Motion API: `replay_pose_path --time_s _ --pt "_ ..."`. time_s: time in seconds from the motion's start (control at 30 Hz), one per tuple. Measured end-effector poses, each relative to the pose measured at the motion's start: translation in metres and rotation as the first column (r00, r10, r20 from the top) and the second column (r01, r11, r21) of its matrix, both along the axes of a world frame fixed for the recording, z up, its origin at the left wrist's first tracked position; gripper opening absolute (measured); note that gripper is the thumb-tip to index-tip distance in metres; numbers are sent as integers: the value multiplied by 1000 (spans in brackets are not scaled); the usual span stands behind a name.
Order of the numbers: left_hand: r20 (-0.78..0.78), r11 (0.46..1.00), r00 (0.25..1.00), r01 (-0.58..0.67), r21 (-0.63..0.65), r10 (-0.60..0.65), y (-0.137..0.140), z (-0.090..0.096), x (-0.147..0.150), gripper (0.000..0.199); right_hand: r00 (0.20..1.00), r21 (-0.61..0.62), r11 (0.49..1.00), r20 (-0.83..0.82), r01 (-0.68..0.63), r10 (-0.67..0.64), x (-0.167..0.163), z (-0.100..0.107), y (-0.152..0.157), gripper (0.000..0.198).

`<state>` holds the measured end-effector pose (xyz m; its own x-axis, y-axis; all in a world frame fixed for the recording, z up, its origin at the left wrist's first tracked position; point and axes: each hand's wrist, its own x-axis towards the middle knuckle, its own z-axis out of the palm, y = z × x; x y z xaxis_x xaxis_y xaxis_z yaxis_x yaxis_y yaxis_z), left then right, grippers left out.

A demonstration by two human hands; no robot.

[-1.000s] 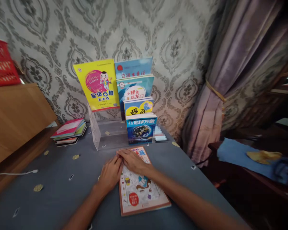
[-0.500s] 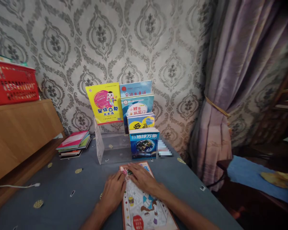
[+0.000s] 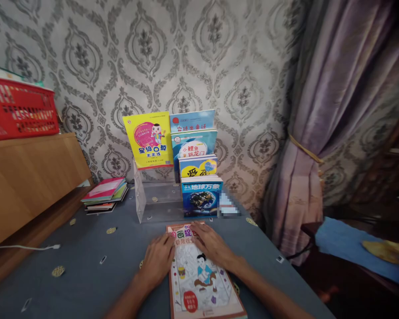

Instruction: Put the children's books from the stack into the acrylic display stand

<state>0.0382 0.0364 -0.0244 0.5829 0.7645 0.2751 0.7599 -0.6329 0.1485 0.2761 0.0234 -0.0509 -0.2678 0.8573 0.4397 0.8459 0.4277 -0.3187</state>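
A picture book point(image 3: 204, 283) with a brown border and a drawn figure in blue lies face up on the dark table. My left hand point(image 3: 158, 257) rests along its upper left edge, fingers stretched forward over the border. On the upper right of the cover lies my right hand point(image 3: 213, 243), its fingers extended and flat, hiding part of the title. Beyond the book stands a clear tiered rack point(image 3: 139, 195). A yellow workbook point(image 3: 149, 141) leans upright at its back left. Several blue books, the front one an earth book point(image 3: 202, 200), fill its right side.
A stack of books point(image 3: 106, 192) lies at the left by a wooden cabinet point(image 3: 40, 173) bearing a red basket point(image 3: 20, 110). A white cable point(image 3: 26, 247) crosses the left side. Curtain point(image 3: 306, 177) and a blue-covered surface point(image 3: 346, 243) are at the right.
My right hand has slid right across the cover toward its upper right edge, uncovering more of the title and drawing. My left hand stays at the left edge. The view has shifted slightly.
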Motion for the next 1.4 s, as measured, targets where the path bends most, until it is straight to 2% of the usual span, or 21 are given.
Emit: replay_pose_path --time_s 0.2,0.37,0.53,0.97,1.13,1.4 --pt "-35 1000 999 4 -13 -4 -2 6 -1 29 998 -46 997 9 59 -58 10 -2 -3 41" --pt "-20 1000 1000 20 -1 -20 -1 5 -2 29 997 -89 993 22 73 -71 11 -7 -1 43" --pt "-29 999 999 32 -12 -33 -1 6 -4 27 998 -73 995 7 63 -62 12 -13 2 43" --pt "-44 1000 999 30 -6 -30 0 4 -4 23 998 -77 996 -33 55 -57 12 -9 -8 45" --pt "-37 999 998 42 13 -41 0 4 -5 21 998 -88 996 -64 20 -26 12 -7 -20 43" --pt "-54 999 998 37 29 -36 -1 4 -5 21 997 -129 992 -82 -14 4 7 -7 -58 45"
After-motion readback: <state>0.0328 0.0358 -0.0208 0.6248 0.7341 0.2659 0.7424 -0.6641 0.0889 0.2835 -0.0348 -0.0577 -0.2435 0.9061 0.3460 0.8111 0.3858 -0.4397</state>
